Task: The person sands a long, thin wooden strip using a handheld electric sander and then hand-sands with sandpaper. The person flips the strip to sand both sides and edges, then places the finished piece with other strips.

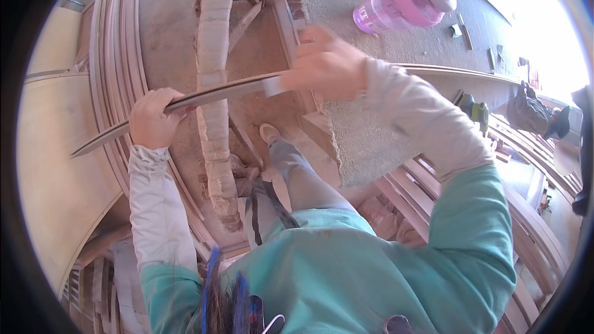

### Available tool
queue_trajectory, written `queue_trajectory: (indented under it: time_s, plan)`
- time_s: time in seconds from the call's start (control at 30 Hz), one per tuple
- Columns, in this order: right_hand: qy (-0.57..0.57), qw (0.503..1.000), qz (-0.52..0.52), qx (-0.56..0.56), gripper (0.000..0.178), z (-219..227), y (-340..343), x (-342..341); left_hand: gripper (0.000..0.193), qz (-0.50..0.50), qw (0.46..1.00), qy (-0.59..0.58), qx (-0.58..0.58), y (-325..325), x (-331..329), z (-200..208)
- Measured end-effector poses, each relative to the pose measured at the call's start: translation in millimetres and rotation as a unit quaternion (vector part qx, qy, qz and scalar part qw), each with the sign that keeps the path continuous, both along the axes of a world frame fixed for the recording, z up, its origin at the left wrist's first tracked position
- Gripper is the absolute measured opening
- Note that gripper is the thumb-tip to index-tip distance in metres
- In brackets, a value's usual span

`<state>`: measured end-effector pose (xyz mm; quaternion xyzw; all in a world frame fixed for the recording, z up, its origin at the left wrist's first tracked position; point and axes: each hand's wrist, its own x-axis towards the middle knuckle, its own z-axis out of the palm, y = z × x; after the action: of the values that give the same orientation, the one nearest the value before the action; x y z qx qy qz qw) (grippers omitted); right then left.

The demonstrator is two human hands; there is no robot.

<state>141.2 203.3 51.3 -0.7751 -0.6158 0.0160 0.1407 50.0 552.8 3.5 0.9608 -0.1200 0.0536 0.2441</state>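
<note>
A long, thin wooden strip (232,89) runs across in front of me, from the pale panel on the left, past both hands and on to the right. My left hand (154,117) is closed round it near its left end. Further right, my right hand (328,65) is bent over the strip, smeared by motion. From under its fingers shows a small pale flat piece (272,85), pressed against the strip; whether it is sandpaper I cannot tell. Below the strip stands a narrow padded beam (213,130), wrapped in worn light material.
A carpet-topped bench (383,130) carries a pink water bottle (405,0) and small scraps. A green power tool (473,111) lies to the right. Stacked wooden strips (117,31) lie at left, more (526,241) at lower right. A curved pale panel (62,124) borders the left. A person (538,111) is at far right.
</note>
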Motion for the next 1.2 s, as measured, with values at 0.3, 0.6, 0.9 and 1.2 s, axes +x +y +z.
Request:
queue_trajectory:
  time_s: [0.3,0.6,0.9,1.2]
  plan:
    - [-0.004,0.992,-0.101,-0.075,0.02,24,-130,0,0.023,-0.053,0.995,-0.061,0.053,-37,1,3]
    - [-0.002,0.992,-0.116,-0.043,0.016,20,-145,10,0.024,-0.041,0.997,-0.051,0.037,-153,25,-4]
    - [0.047,0.99,-0.127,0.027,0.011,-5,-123,8,0.025,-0.005,0.997,-0.075,0.024,-154,6,4]
    - [0.113,0.961,-0.245,-0.065,0.033,-8,-93,18,0.029,0.095,0.981,-0.095,0.138,-129,-4,-16]
